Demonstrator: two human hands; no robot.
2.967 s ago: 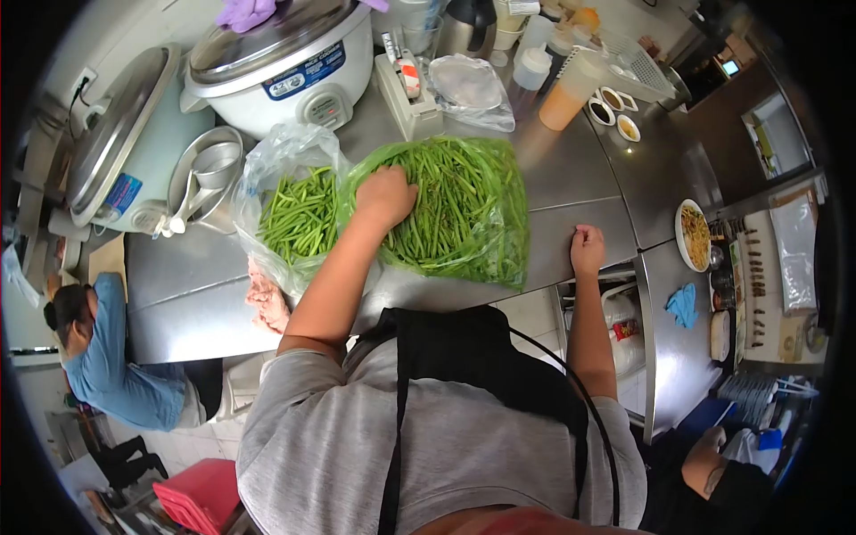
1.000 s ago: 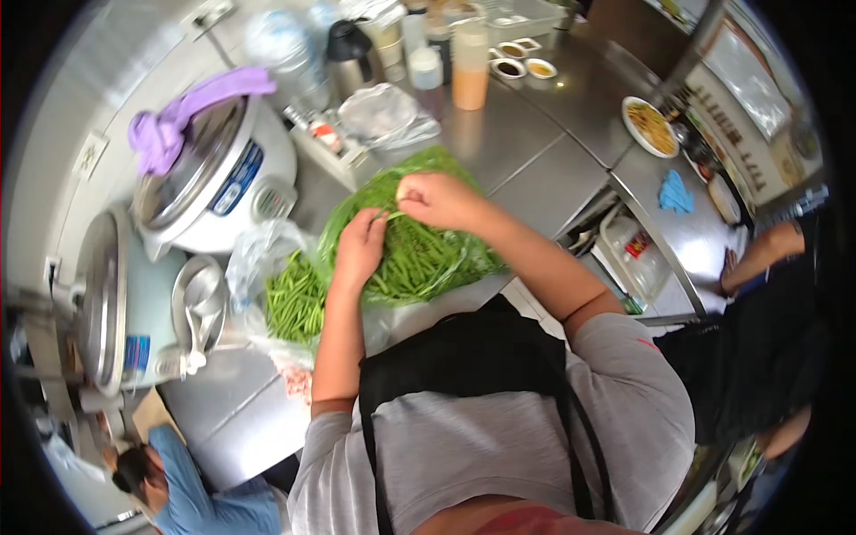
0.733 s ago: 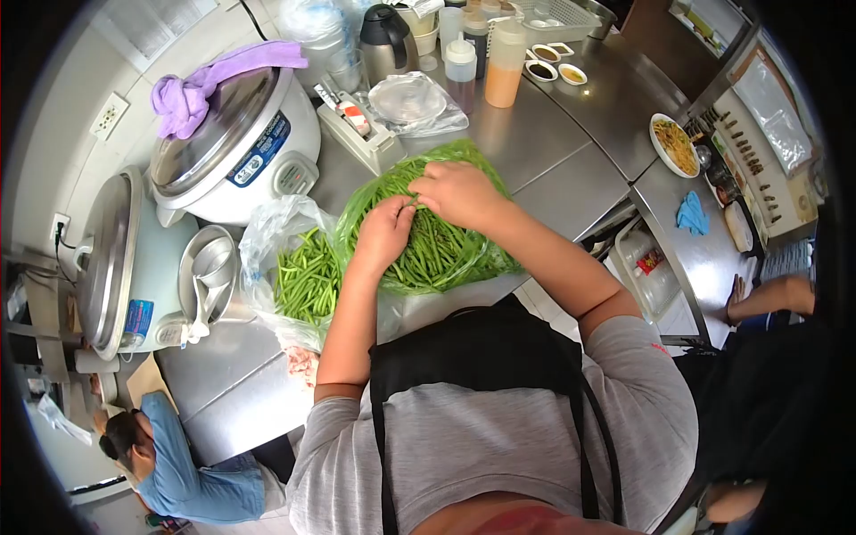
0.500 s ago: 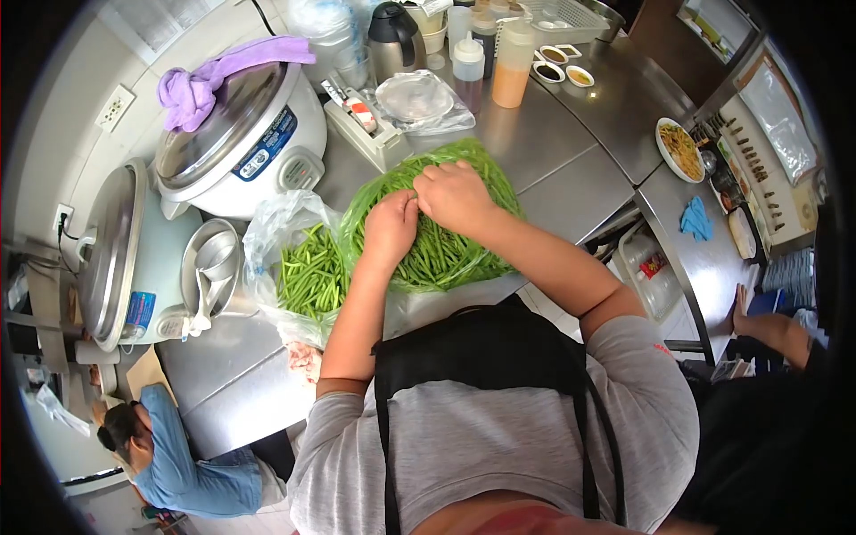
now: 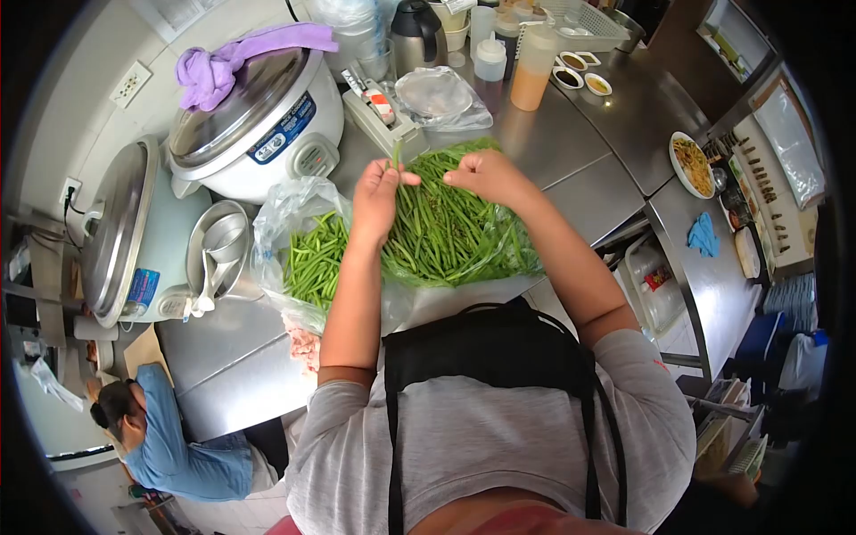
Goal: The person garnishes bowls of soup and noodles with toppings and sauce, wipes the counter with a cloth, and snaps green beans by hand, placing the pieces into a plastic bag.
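Observation:
My left hand (image 5: 379, 194) is closed round a green bean (image 5: 396, 153), whose end sticks up past the fingers. To its right, my right hand (image 5: 489, 177) is pinched over the pile of long green beans (image 5: 437, 236); whatever lies between its fingertips is too small to make out. That pile lies in an open green-tinted plastic bag (image 5: 513, 254) beneath both hands. Left of it, a clear plastic bag (image 5: 272, 227) holds shorter bean pieces (image 5: 314, 259), close to my left forearm.
Two large rice cookers (image 5: 316, 111) stand at the left, with a metal bowl of ladles (image 5: 198, 259) beside them. Squeeze bottles (image 5: 533, 71) and small sauce dishes (image 5: 568, 78) are at the back. A person in blue (image 5: 183, 446) leans at the lower left.
My hands have come apart; the right moved to the right and the left slightly left. A bean now shows upright in my left hand. The bag of long beans looks more open.

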